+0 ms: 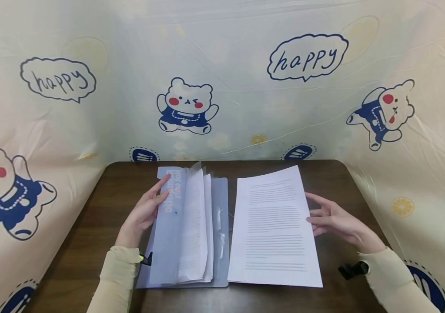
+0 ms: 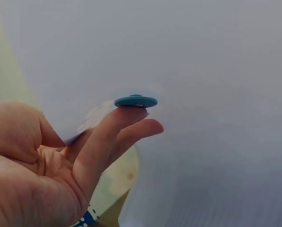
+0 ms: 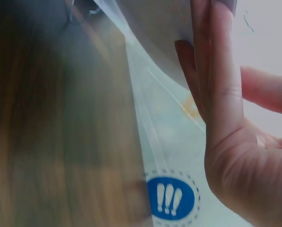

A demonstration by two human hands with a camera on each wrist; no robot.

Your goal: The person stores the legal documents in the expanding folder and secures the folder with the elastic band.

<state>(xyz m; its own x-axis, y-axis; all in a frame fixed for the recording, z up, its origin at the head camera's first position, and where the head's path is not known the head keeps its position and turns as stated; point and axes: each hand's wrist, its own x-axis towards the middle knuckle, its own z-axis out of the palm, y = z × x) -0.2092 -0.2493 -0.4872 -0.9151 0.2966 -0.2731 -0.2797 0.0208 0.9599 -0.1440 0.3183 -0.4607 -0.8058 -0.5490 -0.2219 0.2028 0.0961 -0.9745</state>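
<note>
A blue-grey document folder [image 1: 167, 252] lies partly opened on the table, with printed sheets in clear sleeves [image 1: 192, 226] showing inside. My left hand [image 1: 144, 213] holds the folder's left flap near its upper part, thumb and fingers on either side of its edge. In the left wrist view, a fingertip touches a teal snap button [image 2: 136, 101] on the flap. To the right of the folder, printed paper [image 1: 275, 217] is tilted, its upper right corner raised. My right hand [image 1: 339, 224] pinches the paper's right edge; its fingertips are partly hidden behind the sheet.
The dark wooden table [image 1: 347, 300] has rounded back corners. A pale cloth [image 1: 238, 56] printed with bears surrounds it at the back and sides. A black strap piece [image 1: 353, 270] hangs at the right wrist, and a metal ring part [image 3: 82, 12] shows in the right wrist view.
</note>
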